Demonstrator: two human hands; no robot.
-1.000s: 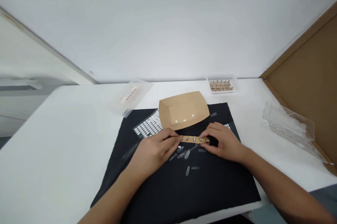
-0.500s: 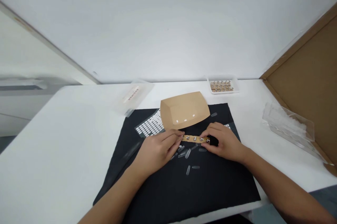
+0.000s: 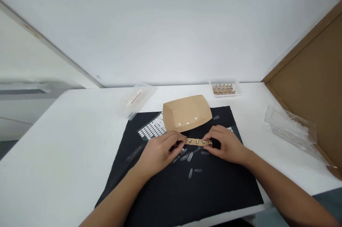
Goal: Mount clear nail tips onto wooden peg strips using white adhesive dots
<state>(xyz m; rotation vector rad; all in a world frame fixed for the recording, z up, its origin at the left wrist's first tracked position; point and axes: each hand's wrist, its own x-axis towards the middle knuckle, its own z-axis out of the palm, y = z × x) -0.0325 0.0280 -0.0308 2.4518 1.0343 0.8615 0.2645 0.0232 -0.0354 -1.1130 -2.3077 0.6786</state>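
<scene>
A tan strip with several small metal studs along it lies crosswise between my hands, over the black cloth. At its left end, my left hand has thumb and fingertips closed on the strip. My right hand pinches the other end between thumb and fingers. Just below the strip, several clear nail tips are scattered on the cloth. Behind it stands a brown paper tray holding a few small white tabs. A sheet of white oval stickers sticks out from beneath the tray.
At the back, a clear tray holds more studded strips. To the left lies a translucent pouch with lettering. An open clear plastic box rests at right, beside a cardboard panel. All are on the white table.
The camera view has shifted slightly. Both hands keep the same grip on the strip, and nothing else has visibly moved.
</scene>
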